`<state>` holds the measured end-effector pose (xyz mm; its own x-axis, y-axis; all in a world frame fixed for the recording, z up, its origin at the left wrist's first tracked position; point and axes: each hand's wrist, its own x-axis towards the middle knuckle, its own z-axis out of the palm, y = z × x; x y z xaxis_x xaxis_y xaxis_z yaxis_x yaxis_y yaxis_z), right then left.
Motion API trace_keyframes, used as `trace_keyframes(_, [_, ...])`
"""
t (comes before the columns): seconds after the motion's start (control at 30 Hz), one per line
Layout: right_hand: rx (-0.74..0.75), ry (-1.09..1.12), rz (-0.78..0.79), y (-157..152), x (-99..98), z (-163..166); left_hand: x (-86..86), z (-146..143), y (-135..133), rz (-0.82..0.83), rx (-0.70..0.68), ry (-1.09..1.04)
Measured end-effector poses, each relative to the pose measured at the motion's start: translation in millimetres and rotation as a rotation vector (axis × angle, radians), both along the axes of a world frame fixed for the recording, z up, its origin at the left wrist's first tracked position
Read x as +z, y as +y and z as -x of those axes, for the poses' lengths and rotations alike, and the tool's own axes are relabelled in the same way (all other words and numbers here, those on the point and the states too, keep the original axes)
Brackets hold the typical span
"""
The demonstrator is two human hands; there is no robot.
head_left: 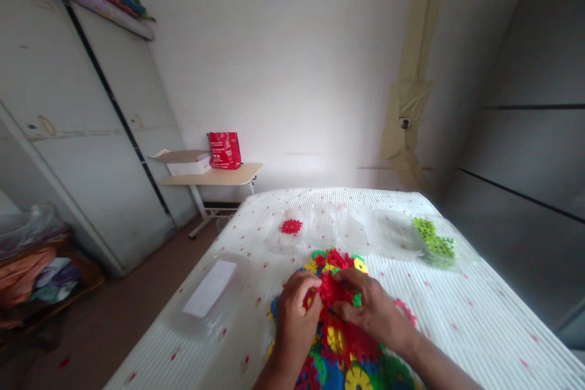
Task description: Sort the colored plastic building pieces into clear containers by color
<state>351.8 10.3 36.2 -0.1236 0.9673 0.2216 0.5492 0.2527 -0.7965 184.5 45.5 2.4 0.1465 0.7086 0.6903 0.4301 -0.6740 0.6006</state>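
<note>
Both hands are over a heap of red, yellow, blue and green plastic snowflake discs (pixel 358 378) at the near side of the table. My left hand (pixel 299 304) is closed, thumb and fingers pinching the left side of some red snowflake discs (pixel 328 290). From the right, my right hand (pixel 372 304) grips the same red discs between thumb and fingers. Whether these discs are joined together is hard to make out, since the fingers cover parts of them.
A clear tray holds red pieces (pixel 291 226) farther back; another at right holds green pieces (pixel 434 241). At left lies a clear plastic container (pixel 242 268) with a white paper (pixel 210 288). A red bag (pixel 223 150) stands on a side table (pixel 228 175) by the wall.
</note>
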Motion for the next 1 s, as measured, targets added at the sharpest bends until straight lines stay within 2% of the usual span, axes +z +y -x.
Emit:
trace_keyframes(0.27, [0.083, 0.102, 0.007, -2, -2.8, 0, 1.7, -1, -5, -0.098, 0.007, 0.016])
trace_keyframes(0.6, [0.008, 0.03, -0.053, -3, -7.0, 4, 5.7, -4, -9, -0.188, -0.003, -0.006])
trace_keyframes(0.9, [-0.037, -0.023, -0.118, -4, -12.9, 5, 6.0, -4, -11, -0.165, -0.017, -0.056])
trace_keyframes(1.0, [-0.061, -0.128, -0.163, -3, -13.0, 3, 2.8, -2, -8, -0.004, -0.063, -0.117])
